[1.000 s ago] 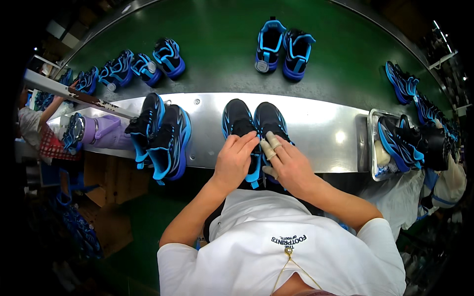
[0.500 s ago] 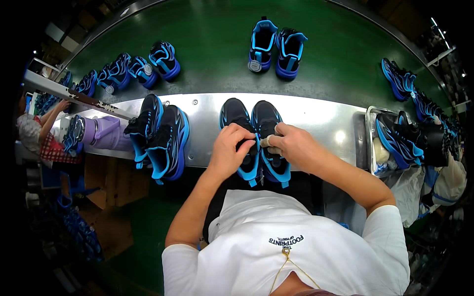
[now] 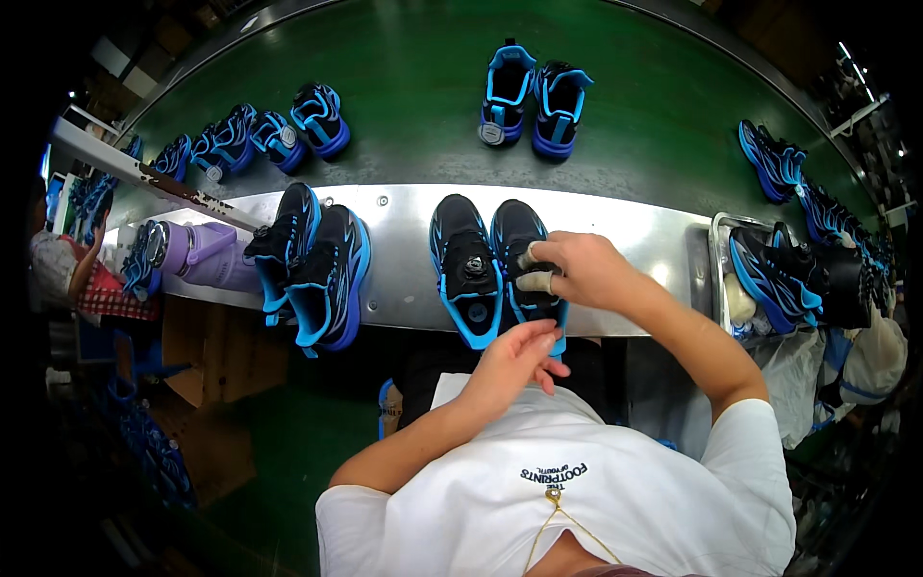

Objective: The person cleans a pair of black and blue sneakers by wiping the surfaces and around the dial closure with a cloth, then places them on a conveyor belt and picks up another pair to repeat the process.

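**Both hands on the right shoe of a black-and-blue pair**

While the pair sits side by side on the steel bench (image 3: 615, 226), heels over the near edge, the right hand (image 3: 577, 271) lies across the top of the right shoe (image 3: 527, 264), its fingers curled down onto the tongue area; a pale wrap seems to cover a fingertip or two, though the view is too small to be sure. The left hand (image 3: 514, 358) is at that shoe's heel, fingers drawn together as if pinching the heel edge, but what lies between them is hidden. The left shoe (image 3: 466, 269) lies untouched, just beside, its round dial showing.

A second pair (image 3: 312, 264) rests further left on the bench, more pairs (image 3: 534, 94) ride the green belt (image 3: 404, 87) beyond, and a tray (image 3: 716, 279) at the right holds others.

The risk I judge likeliest: since both heels overhang the edge, a hard tug at the heel could drag the shoe off the bench, or nudge its neighbour askew
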Action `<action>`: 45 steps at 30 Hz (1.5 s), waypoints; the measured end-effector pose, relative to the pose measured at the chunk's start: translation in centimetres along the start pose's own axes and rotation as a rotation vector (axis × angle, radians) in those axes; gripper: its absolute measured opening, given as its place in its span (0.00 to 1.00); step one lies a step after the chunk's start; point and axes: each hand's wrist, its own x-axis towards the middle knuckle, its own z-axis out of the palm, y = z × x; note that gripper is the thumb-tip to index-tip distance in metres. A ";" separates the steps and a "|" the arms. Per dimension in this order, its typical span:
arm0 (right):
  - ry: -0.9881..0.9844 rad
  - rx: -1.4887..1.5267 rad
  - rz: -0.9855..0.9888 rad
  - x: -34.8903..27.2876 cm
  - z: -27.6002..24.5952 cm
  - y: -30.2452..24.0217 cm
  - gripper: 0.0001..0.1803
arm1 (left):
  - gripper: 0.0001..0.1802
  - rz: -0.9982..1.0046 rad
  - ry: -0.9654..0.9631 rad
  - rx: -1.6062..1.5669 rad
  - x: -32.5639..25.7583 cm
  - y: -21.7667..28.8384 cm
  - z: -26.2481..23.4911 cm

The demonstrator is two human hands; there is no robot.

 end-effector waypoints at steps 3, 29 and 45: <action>-0.117 0.122 -0.084 1.0 -1.9 -0.2 0.31 | 0.22 -0.013 0.011 -0.282 2.0 -0.3 0.2; -0.020 0.012 -0.073 -2.5 1.0 1.2 0.30 | 0.16 -0.228 0.065 0.154 4.3 0.6 0.3; 0.068 0.351 0.020 -3.7 2.9 3.3 0.33 | 0.16 -0.148 -0.071 0.576 0.4 6.2 0.6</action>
